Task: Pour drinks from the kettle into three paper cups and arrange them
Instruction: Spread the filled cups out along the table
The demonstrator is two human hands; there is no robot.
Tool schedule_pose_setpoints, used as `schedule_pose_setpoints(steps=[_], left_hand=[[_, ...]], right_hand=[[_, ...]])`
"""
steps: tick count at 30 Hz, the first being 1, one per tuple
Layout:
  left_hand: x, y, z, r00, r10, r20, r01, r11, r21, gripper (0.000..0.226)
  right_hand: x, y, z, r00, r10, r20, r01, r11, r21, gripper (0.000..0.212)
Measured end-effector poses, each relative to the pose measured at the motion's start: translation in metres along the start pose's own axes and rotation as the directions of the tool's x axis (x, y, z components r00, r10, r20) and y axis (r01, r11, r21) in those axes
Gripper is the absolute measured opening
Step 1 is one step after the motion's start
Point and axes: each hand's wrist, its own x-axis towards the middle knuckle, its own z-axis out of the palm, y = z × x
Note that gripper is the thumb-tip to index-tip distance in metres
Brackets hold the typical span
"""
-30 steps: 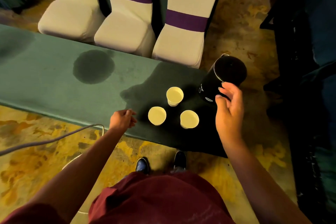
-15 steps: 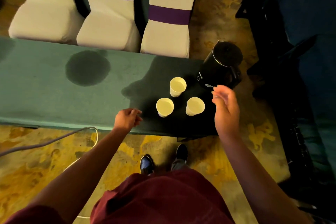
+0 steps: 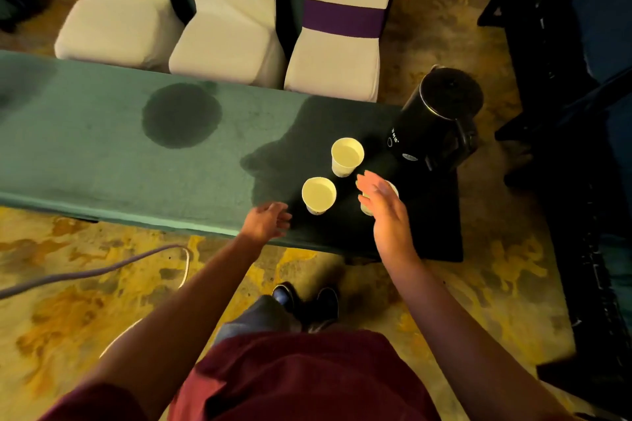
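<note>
A long, narrow surface [image 3: 102, 161] draped in green cloth is seen from above, running across a mottled yellow-brown carpet [image 3: 478, 284]. Its right end is darkened by a large wet patch [image 3: 342, 126], and a separate round damp stain [image 3: 181, 115] lies further left.

The black kettle [image 3: 441, 120] stands upright at the far right corner of the surface, close to the end edge, its lid shut and its handle turned toward the right. Small white writing and a round badge are seen low on its body, too small to be read.

Three paper cups are gathered on the wet patch just left of the kettle. The far cup [image 3: 346, 156] and the near left cup [image 3: 318, 195] stand upright and apart, each showing a pale interior; whether they hold liquid cannot be told. The third cup [image 3: 392, 189] is largely covered by the right hand [image 3: 386, 208], whose fingers are spread wide above it; contact with the cup cannot be confirmed, and nothing is gripped. The left hand [image 3: 268, 220] is held at the near edge of the surface, just left of the near cup, its grip loosely half-curled around nothing.

Open green cloth stretches to the left of the cups, while little room remains between them and the right end. Three white-covered chairs [image 3: 232, 44] with purple bands are ranged behind the surface. A grey cable [image 3: 85, 273] trails over the carpet at the left, and dark shoes [image 3: 307, 301] are seen below the near edge.
</note>
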Motion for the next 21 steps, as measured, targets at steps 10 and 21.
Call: schedule_pose_setpoints(steps=[10, 21], left_hand=[[0.019, -0.006, -0.002, 0.992, -0.056, 0.110, 0.046, 0.995, 0.091, 0.030], [0.052, 0.005, -0.013, 0.977, -0.070, 0.199, 0.056, 0.996, 0.072, 0.035]], right_hand=[[0.019, 0.059, 0.066, 0.996, 0.067, -0.052, -0.071, 0.995, -0.072, 0.048], [0.050, 0.096, 0.099, 0.975, 0.060, -0.212, -0.061, 0.998, 0.001, 0.038]])
